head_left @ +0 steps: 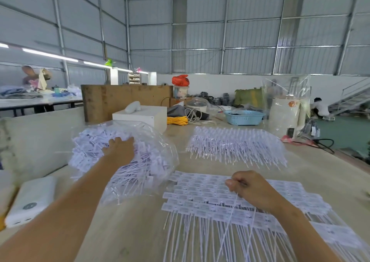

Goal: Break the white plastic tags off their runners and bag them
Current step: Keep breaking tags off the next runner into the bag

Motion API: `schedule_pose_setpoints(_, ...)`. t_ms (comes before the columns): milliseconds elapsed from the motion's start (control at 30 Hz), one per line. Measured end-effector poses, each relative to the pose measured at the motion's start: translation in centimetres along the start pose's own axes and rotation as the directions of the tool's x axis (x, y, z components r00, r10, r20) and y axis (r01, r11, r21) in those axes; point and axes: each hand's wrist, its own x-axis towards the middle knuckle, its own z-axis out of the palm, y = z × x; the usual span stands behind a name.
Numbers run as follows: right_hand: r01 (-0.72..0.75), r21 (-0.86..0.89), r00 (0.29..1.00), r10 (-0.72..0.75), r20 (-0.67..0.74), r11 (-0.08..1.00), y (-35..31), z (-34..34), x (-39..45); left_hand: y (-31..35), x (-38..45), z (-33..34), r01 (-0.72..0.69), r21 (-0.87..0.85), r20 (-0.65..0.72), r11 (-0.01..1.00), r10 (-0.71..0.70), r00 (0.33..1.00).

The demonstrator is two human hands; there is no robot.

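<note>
I see my left hand (119,148) stretched forward into the mouth of the clear plastic bag (160,153), fingers straight and spread flat on the heap of loose white tags (94,147) inside; it presses them and grasps nothing. The bag lies on the left of the wooden table (140,217), bulging and open toward me, with thin white tails of the tags pointing out of its near edge.

My right hand (252,188) hovers over the near stack of tag sheets (202,193), fingers curled, thumb and forefinger pinching 1 thin white strand (230,219) that hangs down from the fist toward me. The sheets lie flat in overlapping rows, label ends away from me, long tails fanned toward the table's near edge.

Farther back, on the right, a second batch of tags (236,143) sits in a ridge, tails bristling outward. A white power bank (32,201) lies at the near left, well apart from the bag. Behind the bag stands a white box (144,116); to its right a blue basket (243,117).
</note>
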Motion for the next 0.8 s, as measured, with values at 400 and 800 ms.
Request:
schedule_pose_setpoints(400,-0.132,0.266,0.988,0.106,0.109,0.955,-0.5,-0.4,-0.2,14.9,-11.7,-2.7,-0.463,-0.700,-0.215,0.544,0.458,0.863)
schedule_pose_setpoints(800,-0.088,0.191,0.992,0.069,0.104,0.978,0.0,-0.5,-0.7,17.0,-11.7,3.7,0.053,-0.989,0.010,-0.140,0.294,0.956)
